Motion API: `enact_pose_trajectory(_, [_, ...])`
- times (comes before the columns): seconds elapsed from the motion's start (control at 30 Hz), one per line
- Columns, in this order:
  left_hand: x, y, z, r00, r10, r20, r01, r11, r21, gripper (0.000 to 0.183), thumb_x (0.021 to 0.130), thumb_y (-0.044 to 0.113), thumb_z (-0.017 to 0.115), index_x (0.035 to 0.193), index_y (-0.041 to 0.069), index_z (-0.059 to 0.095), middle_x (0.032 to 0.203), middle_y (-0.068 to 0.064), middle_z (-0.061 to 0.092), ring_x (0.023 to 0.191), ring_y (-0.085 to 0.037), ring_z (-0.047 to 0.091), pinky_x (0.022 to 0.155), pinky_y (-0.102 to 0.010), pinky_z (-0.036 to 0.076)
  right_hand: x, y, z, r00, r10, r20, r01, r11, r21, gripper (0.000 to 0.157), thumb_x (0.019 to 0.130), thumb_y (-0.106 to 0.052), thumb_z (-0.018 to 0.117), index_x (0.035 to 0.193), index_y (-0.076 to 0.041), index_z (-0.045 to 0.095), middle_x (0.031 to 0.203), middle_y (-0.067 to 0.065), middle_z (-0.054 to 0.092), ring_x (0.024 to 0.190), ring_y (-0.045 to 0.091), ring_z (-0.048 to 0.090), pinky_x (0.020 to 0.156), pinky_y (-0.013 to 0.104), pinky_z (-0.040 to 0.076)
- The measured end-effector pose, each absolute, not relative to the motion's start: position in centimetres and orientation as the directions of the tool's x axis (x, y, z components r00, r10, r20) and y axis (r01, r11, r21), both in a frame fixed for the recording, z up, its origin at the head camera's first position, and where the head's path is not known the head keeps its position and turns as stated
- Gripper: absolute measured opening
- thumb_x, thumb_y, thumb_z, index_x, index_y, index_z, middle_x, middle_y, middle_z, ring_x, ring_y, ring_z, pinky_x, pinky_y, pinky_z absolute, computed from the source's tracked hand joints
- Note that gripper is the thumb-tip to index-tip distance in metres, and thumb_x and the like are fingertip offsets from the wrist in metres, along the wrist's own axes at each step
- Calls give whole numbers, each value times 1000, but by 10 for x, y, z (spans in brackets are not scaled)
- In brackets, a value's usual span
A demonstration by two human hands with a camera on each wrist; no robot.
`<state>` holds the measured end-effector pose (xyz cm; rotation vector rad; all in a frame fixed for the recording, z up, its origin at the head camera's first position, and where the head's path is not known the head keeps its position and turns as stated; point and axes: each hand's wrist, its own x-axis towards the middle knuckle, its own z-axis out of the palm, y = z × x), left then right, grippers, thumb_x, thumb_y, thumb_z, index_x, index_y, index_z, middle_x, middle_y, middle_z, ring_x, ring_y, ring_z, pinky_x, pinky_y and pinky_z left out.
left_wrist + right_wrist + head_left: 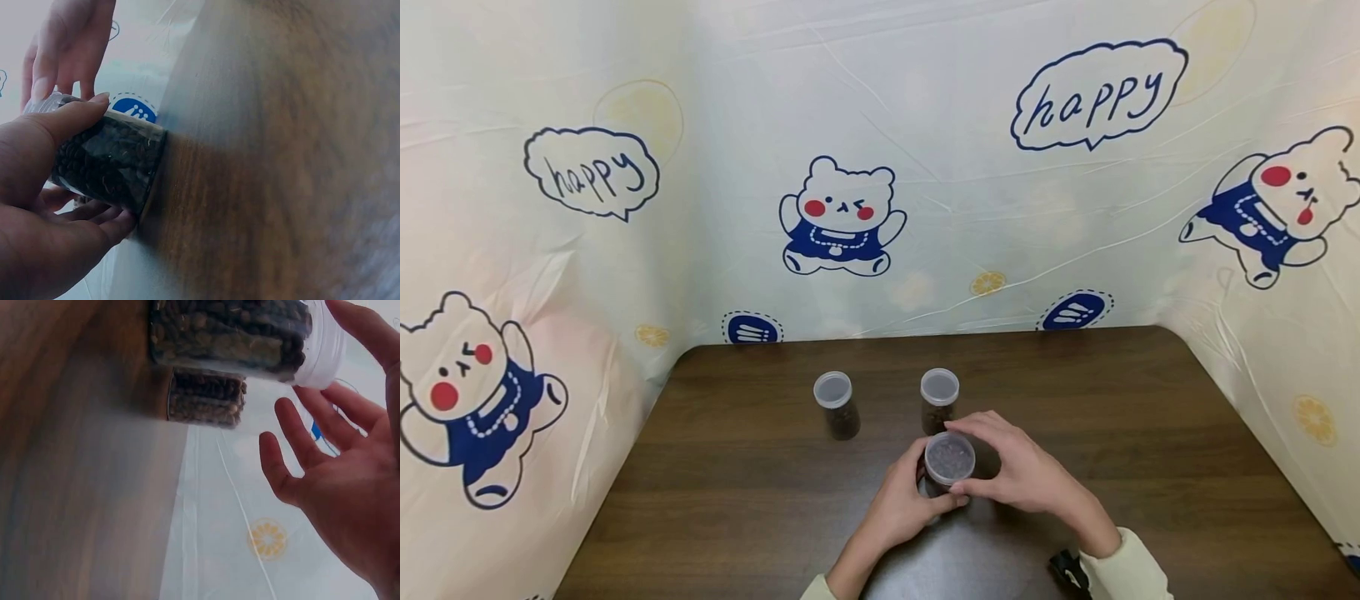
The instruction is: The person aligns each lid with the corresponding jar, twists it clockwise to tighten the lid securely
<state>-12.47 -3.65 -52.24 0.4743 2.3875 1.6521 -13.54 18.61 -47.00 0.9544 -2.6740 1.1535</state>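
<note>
A clear plastic jar (pixel 950 458) of dark beans or seeds stands upright on the wooden table. My left hand (pixel 901 505) grips its body low down, thumb on the near side and fingers around the far side. At the top, my right hand (pixel 1028 473) holds the rim of the translucent lid (pixel 325 347) between thumb and index finger. The other right fingers are spread away from the jar in the right wrist view. Through the wall of the jar, the dark contents (pixel 106 156) show in the left wrist view.
Two similar lidded jars stand farther back, one at the left (pixel 837 407) and one just behind the held jar (pixel 940 402). A black object (pixel 1069 573) lies by the right sleeve. A printed cloth (pixel 850 100) surrounds the table (pixel 737 500) at back and sides.
</note>
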Motion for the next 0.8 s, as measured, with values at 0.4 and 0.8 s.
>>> enact_pose_trajectory(0.4, [-125,-37,-522,-928,372,25,166,354,920,73,82,22,92,145,16,54,140,-5,66,135,-23,62,115,-37,52,-131,180,-470,-833,-486,263,-541,622,-566,88,77,-65,86,146,-17,58,129,-8,59,118,7,54,98,39,53])
enact_pose_trajectory(0.8, [-125,-35,-522,-928,372,7,140,331,933,77,81,32,93,146,22,53,140,1,66,131,-18,64,112,-31,52,-135,191,-467,-767,-557,319,-629,554,-545,74,83,-35,91,149,-26,58,137,-7,66,127,12,55,102,44,54])
